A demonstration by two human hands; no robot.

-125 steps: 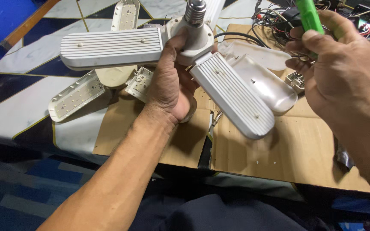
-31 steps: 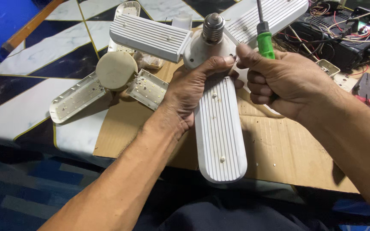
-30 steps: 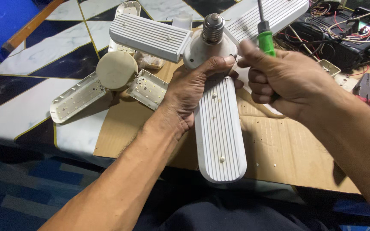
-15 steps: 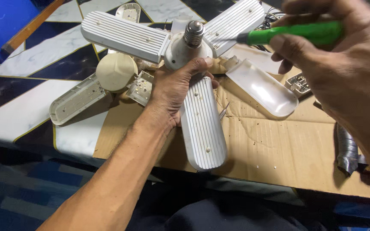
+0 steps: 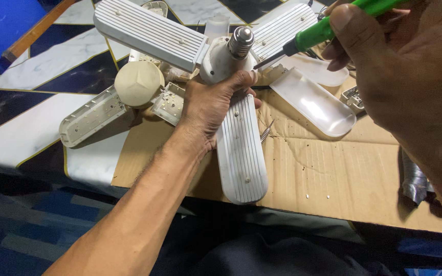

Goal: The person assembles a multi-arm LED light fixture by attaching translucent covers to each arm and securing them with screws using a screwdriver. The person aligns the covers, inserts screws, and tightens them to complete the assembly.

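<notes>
My left hand point(image 5: 211, 105) grips the white hub of a folding three-blade lamp point(image 5: 239, 153), just below its metal screw base point(image 5: 240, 42). One ribbed blade point(image 5: 149, 33) points up left, one point(image 5: 282, 25) up right, one hangs toward me. My right hand point(image 5: 410, 66) is close to the camera at upper right and holds a green-handled screwdriver point(image 5: 328, 28). Its dark tip reaches the hub beside the screw base.
A sheet of brown cardboard point(image 5: 333, 168) covers the tabletop. On it lie frosted lamp covers point(image 5: 310, 102), a loose spring-like screw point(image 5: 266, 132), a second dismantled lamp point(image 5: 95, 115) with a cream round cap point(image 5: 139, 83) at left, and pliers point(image 5: 415, 179) at right.
The lamp has been turned and tilted in my left hand. My right hand swung the screwdriver from upright to nearly level and brought its tip to the hub.
</notes>
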